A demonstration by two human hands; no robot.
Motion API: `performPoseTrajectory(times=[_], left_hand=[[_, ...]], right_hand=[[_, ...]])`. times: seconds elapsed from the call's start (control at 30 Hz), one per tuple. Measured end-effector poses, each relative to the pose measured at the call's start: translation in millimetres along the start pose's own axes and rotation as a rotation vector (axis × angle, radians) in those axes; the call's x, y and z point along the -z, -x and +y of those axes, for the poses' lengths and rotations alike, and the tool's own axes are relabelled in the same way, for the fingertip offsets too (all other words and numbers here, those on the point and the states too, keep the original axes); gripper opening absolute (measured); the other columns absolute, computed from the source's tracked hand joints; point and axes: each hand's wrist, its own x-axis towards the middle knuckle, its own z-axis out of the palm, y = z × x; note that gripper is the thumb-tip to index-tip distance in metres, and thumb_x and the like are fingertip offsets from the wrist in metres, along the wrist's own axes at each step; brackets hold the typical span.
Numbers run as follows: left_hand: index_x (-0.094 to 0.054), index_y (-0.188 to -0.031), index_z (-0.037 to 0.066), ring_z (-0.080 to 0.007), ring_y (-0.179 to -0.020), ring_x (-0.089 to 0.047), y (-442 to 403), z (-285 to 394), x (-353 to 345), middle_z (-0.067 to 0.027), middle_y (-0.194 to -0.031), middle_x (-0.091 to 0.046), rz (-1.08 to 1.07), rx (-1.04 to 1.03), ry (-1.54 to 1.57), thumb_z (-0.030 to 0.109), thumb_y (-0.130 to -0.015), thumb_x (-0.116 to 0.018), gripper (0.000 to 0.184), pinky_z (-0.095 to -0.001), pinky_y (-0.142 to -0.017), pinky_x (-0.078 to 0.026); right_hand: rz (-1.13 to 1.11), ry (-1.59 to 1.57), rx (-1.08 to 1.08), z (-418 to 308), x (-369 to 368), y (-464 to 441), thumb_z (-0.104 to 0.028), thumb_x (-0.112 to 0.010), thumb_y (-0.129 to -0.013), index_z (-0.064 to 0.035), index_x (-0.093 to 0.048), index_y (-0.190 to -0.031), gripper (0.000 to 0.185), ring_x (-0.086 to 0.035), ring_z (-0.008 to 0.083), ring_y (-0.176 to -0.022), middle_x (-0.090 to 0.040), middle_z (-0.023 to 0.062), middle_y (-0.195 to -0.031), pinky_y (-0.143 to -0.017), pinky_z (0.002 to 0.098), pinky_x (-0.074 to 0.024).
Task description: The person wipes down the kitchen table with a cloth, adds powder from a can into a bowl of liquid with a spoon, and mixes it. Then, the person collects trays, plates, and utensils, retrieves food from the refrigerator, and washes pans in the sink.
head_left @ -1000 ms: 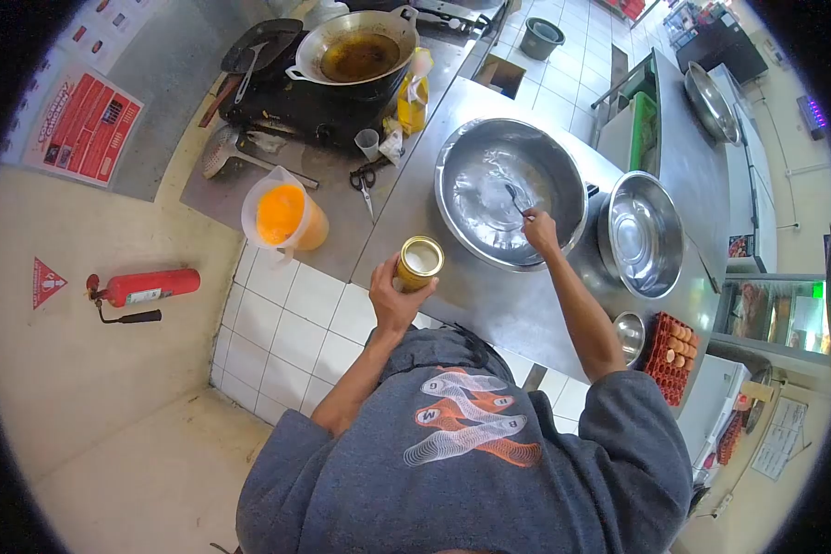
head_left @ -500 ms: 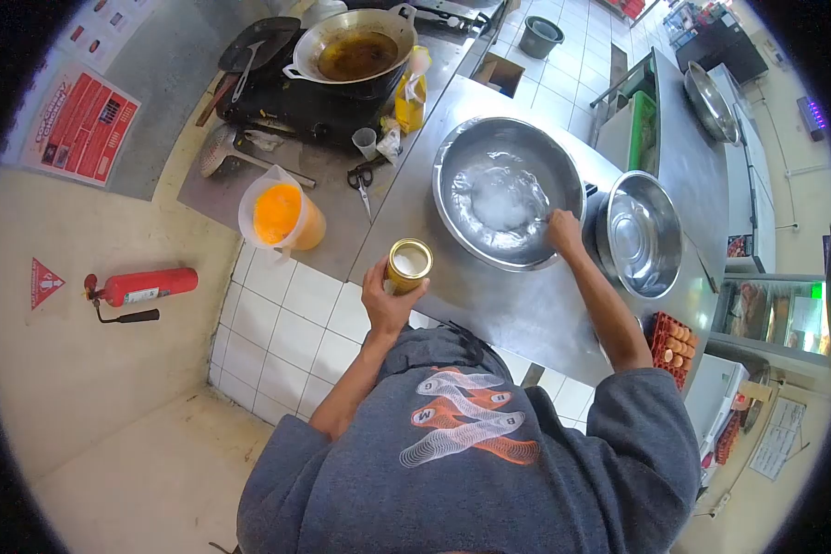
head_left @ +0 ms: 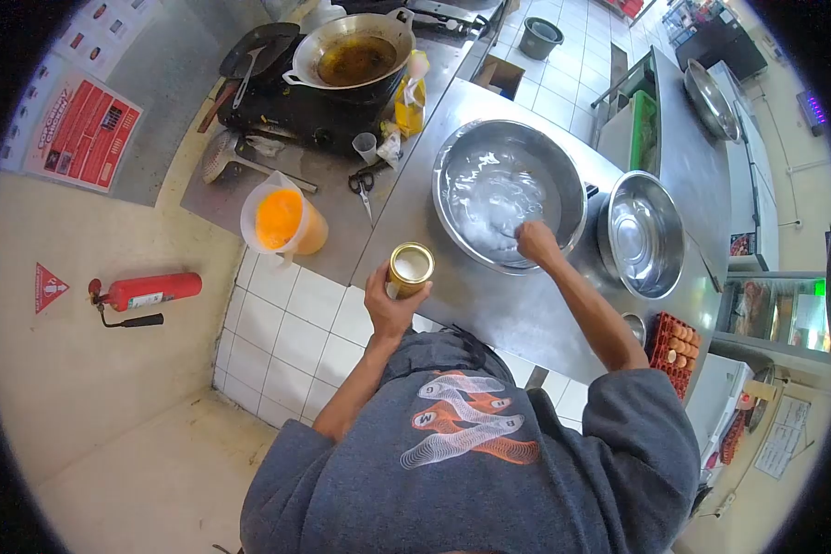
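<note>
My left hand (head_left: pixel 392 303) is wrapped round a gold can (head_left: pixel 412 264) with white contents, held upright near the table's front edge. My right hand (head_left: pixel 536 243) is closed at the near right rim of a large steel bowl (head_left: pixel 448 198). Clear, rippling liquid (head_left: pixel 499 198) lies in that bowl. What the right hand grips is hidden by the hand and the liquid. To the right stands a second steel bowl (head_left: pixel 669 235).
A jug of orange liquid (head_left: pixel 319 231), scissors (head_left: pixel 364 192) and a skimmer (head_left: pixel 219 157) lie to the left. Behind them a wok (head_left: pixel 302 63) with oil sits on a stove. An egg tray (head_left: pixel 662 355) and small bowl (head_left: pixel 634 326) stand at the right.
My right hand has moved round by the bowl's near right side, right and then back left. The liquid's ripples have shifted. The fork-like utensil seen a second ago is now hidden.
</note>
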Motion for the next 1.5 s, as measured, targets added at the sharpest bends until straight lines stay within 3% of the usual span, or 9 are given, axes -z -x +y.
performPoseTrajectory(times=[0.1, 0.33, 0.63, 0.73, 0.9, 1.07, 1.27, 1.37, 1.5], left_hand=[[-0.060, -0.104, 0.000, -0.0256, -0.088, -0.063, 0.3, 5.3, 3.5, -0.0123, -0.095, -0.062, -0.003, -0.007, -0.071, 0.026, -0.060, -0.088, 0.058, -0.0368, -0.076, -0.049], [-0.060, -0.106, 0.001, -0.0264, -0.090, -0.061, 4.2, 3.3, 5.4, -0.0117, -0.096, -0.062, 0.000, 0.015, -0.013, 0.024, -0.059, -0.088, 0.059, -0.0371, -0.079, -0.048], [-0.060, -0.108, 0.002, -0.0291, -0.091, -0.059, 3.8, 3.9, 2.9, -0.0123, -0.098, -0.060, 0.052, 0.007, 0.051, 0.022, -0.060, -0.087, 0.059, -0.0393, -0.080, -0.047], [-0.060, -0.109, 0.002, -0.0294, -0.092, -0.060, 4.2, 0.9, 4.5, -0.0128, -0.099, -0.060, 0.037, 0.009, 0.046, 0.022, -0.060, -0.088, 0.059, -0.0393, -0.080, -0.048], [-0.061, -0.103, 0.001, -0.0235, -0.092, -0.061, 6.0, 4.1, 7.9, -0.0099, -0.097, -0.063, 0.034, 0.012, 0.062, 0.021, -0.063, -0.087, 0.052, -0.0349, -0.082, -0.047], [-0.060, -0.108, 0.001, -0.0247, -0.096, -0.062, 4.7, 3.5, 12.1, -0.0117, -0.101, -0.064, 0.020, 0.004, 0.049, 0.022, -0.062, -0.088, 0.057, -0.0364, -0.085, -0.047], [-0.060, -0.108, 0.004, -0.0294, -0.091, -0.060, -0.3, -1.1, 13.6, -0.0119, -0.097, -0.061, 0.060, 0.006, 0.059, 0.021, -0.061, -0.086, 0.057, -0.0393, -0.080, -0.048], [-0.060, -0.107, 0.003, -0.0290, -0.090, -0.060, -4.7, -4.0, 13.5, -0.0117, -0.096, -0.061, 0.053, 0.026, 0.071, 0.021, -0.061, -0.087, 0.056, -0.0393, -0.079, -0.047], [-0.060, -0.105, 0.002, -0.0291, -0.089, -0.059, -8.6, -9.2, 10.2, -0.0118, -0.095, -0.061, 0.036, 0.025, 0.103, 0.022, -0.060, -0.087, 0.056, -0.0398, -0.079, -0.047]], right_hand=[[0.063, 0.055, -0.133, 25.7, 6.3, 21.8, -0.008, -0.053, -0.077, -0.0008, -0.069, -0.075, 0.017, -0.067, 0.0406, -0.080, -0.066, 0.0253, -0.079, -0.068, 0.0488, -0.0537], [0.284, 0.035, -0.237, 51.3, 14.6, -24.4, -0.010, -0.052, -0.080, 0.0005, -0.068, -0.081, 0.018, -0.066, 0.0426, -0.082, -0.066, 0.0259, -0.084, -0.071, 0.0493, -0.0532], [0.002, -0.126, 0.076, -13.9, 6.8, -37.1, -0.008, -0.057, -0.073, -0.0014, -0.069, -0.083, 0.017, -0.065, 0.0427, -0.080, -0.066, 0.0254, -0.086, -0.072, 0.0497, -0.0528], [-0.132, 0.027, -0.002, 1.3, 10.5, -3.1, -0.007, -0.057, -0.073, -0.0014, -0.070, -0.081, 0.016, -0.066, 0.0426, -0.080, -0.066, 0.0246, -0.084, -0.072, 0.0492, -0.0534], [0.130, 0.064, -0.232, 55.7, 23.4, 16.6, -0.009, -0.056, -0.076, -0.0005, -0.068, -0.078, 0.015, -0.066, 0.0407, -0.080, -0.067, 0.0229, -0.083, -0.070, 0.0488, -0.0537], [0.345, 0.073, -0.296, 61.2, 30.0, -35.8, -0.009, -0.056, -0.078, -0.0006, -0.067, -0.078, 0.015, -0.065, 0.0428, -0.079, -0.067, 0.0230, -0.083, -0.071, 0.0500, -0.0535], [0.369, -0.129, -0.058, 33.6, -16.1, -108.7, -0.006, -0.054, -0.075, -0.0035, -0.068, -0.077, 0.015, -0.065, 0.0409, -0.078, -0.066, 0.0233, -0.080, -0.071, 0.0485, -0.0529], [0.283, -0.223, 0.025, -3.4, -18.4, -93.7, -0.006, -0.055, -0.073, -0.0028, -0.069, -0.077, 0.015, -0.066, 0.0396, -0.077, -0.066, 0.0225, -0.080, -0.072, 0.0481, -0.0528], [0.004, -0.026, 0.104, -6.4, -13.4, -43.8, -0.007, -0.057, -0.072, -0.0048, -0.071, -0.078, 0.015, -0.065, 0.0395, -0.079, -0.066, 0.0218, -0.081, -0.073, 0.0459, -0.0530]])
